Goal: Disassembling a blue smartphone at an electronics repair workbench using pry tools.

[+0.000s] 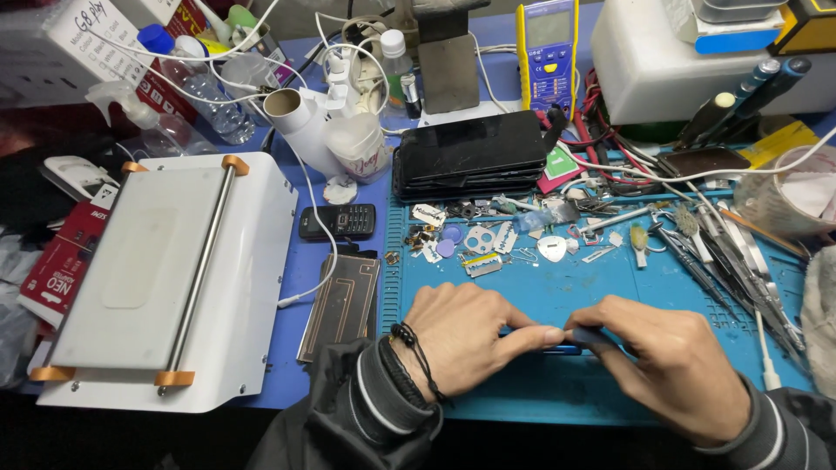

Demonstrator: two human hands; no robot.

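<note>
Left hand (466, 335) and right hand (666, 357) meet at the desk's near edge on the blue mat (592, 278). Both pinch closed around a small dark blue item (582, 341), mostly hidden by the fingers. Tweezers (731, 261) lie toward the right edge.

- One head view only, looking steeply down and forward from above the workbench.
- Close range: the blue mat (610, 287) fills its centre.

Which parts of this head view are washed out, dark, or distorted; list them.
Head view: glare bleaches the white box at top right and the white machine; the bottom edge below the blue mat falls dark; wide-lens curvature bends the edges; both hands, left hand and right hand, stay sharp.
</note>
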